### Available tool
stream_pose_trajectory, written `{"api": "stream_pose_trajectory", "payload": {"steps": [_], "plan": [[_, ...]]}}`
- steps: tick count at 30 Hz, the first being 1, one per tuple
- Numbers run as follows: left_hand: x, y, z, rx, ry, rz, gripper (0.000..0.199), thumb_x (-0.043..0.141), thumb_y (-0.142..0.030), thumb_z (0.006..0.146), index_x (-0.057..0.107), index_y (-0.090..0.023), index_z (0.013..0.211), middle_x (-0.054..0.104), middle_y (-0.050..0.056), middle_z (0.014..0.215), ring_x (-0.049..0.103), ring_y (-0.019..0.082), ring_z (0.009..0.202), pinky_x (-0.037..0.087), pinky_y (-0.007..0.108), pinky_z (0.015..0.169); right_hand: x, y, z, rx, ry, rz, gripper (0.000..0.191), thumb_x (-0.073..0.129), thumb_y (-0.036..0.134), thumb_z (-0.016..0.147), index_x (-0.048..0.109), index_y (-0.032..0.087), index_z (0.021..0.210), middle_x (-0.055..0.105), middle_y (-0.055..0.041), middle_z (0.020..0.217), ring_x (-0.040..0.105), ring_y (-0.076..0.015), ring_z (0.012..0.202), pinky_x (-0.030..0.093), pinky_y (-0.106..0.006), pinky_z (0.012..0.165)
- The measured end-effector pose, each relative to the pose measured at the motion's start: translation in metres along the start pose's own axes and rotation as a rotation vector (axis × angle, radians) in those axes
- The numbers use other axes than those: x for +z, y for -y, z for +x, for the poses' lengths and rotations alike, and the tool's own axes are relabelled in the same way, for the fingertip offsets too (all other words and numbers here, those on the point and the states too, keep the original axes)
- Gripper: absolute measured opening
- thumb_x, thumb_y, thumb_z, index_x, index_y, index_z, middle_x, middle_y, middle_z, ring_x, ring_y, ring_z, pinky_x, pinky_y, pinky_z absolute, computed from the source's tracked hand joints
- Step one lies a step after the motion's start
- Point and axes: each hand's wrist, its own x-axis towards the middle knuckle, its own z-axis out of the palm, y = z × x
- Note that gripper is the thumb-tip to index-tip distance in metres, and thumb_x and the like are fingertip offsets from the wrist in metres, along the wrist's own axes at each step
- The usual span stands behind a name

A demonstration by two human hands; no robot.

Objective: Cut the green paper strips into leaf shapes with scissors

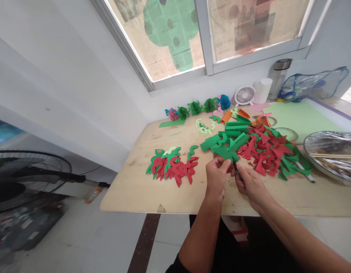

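Near the middle of the wooden table (130, 189), my left hand (217, 174) is closed on a green paper piece (225, 152). Close beside it on the right, my right hand (250, 182) is wrapped round dark scissors (236, 168), whose tip meets the green paper. Green folded strips (211, 142) lie just beyond my hands. A heap of red paper scraps (266, 148) mixed with green ones spreads to the right. On the left lies a group of red cut shapes (175, 170) with green ones among them.
Paper flowers (195, 108), a small white fan (245, 94) and a steel-lidded bottle (279, 77) stand by the wall. A film-covered bowl (334, 151) with chopsticks sits at the right. Tape rings (287, 133) lie near a light green sheet (308, 117). A black floor fan (30, 178) stands left.
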Motion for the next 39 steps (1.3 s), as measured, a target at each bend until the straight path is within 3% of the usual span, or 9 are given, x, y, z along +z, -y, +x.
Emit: {"api": "stream_pose_trajectory", "payload": {"steps": [18,28,39], "plan": [[0.009,-0.013,-0.008,-0.025,-0.033,-0.070,0.022,0.064,-0.024,0.059,0.044,-0.016,0.053,0.044,-0.006,0.044,0.041,0.005,0.039,0.036,0.021,0.049,0.005,-0.002,0.000,-0.025,0.004,0.079,0.038,0.049,0.051,0.080,0.048,0.017,0.063,0.028,0.0105,0.037,0.017,-0.0022,0.032,0.012,-0.015,0.031],[0.005,-0.017,-0.003,-0.016,-0.084,-0.034,0.015,0.066,-0.021,0.057,0.053,-0.014,0.058,0.055,-0.002,0.052,0.053,0.008,0.049,0.045,0.025,0.058,0.001,0.001,0.001,-0.020,0.016,0.002,0.039,0.050,0.054,0.078,0.050,0.017,0.065,0.025,0.0109,0.039,0.015,-0.0028,0.034,0.010,-0.017,0.033],[-0.003,-0.024,0.005,-0.069,0.026,0.090,0.020,0.070,-0.024,0.052,0.053,-0.014,0.055,0.058,0.000,0.050,0.059,0.012,0.050,0.048,0.025,0.057,-0.009,0.014,0.002,-0.015,0.089,-0.137,0.041,0.046,0.054,0.079,0.052,0.016,0.066,0.026,0.0102,0.038,0.016,-0.0043,0.033,0.010,-0.019,0.034]]}}
